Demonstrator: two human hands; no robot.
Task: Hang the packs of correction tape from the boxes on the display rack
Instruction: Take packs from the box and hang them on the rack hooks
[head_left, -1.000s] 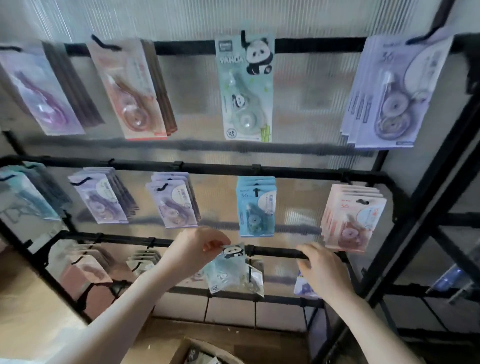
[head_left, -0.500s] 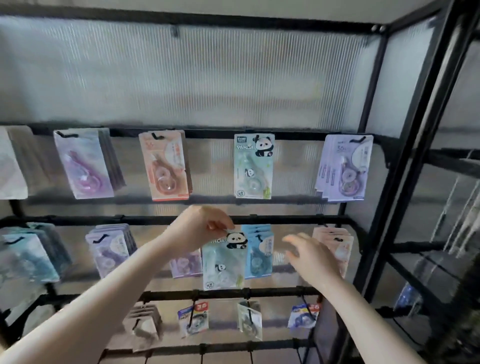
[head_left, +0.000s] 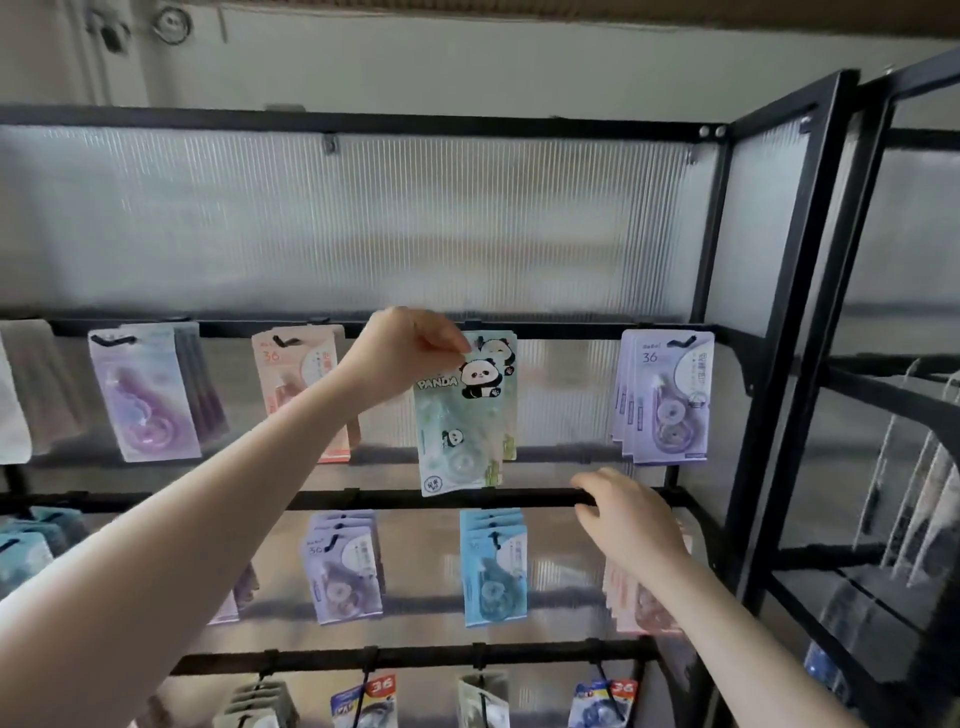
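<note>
Your left hand (head_left: 410, 348) pinches panda pack (head_left: 460, 431) by top corner, now raised from lower rail to top-row hook beside hung panda pack (head_left: 501, 348); right hand (head_left: 623, 514) loose, fingers on middle rail (head_left: 415, 500); threading next

A stationery shop: black display rack (head_left: 737, 291) hung with carded correction tape packs (head_left: 665, 400).

Panda pack (head_left: 462, 415) in left hand (head_left: 405, 353)
</note>
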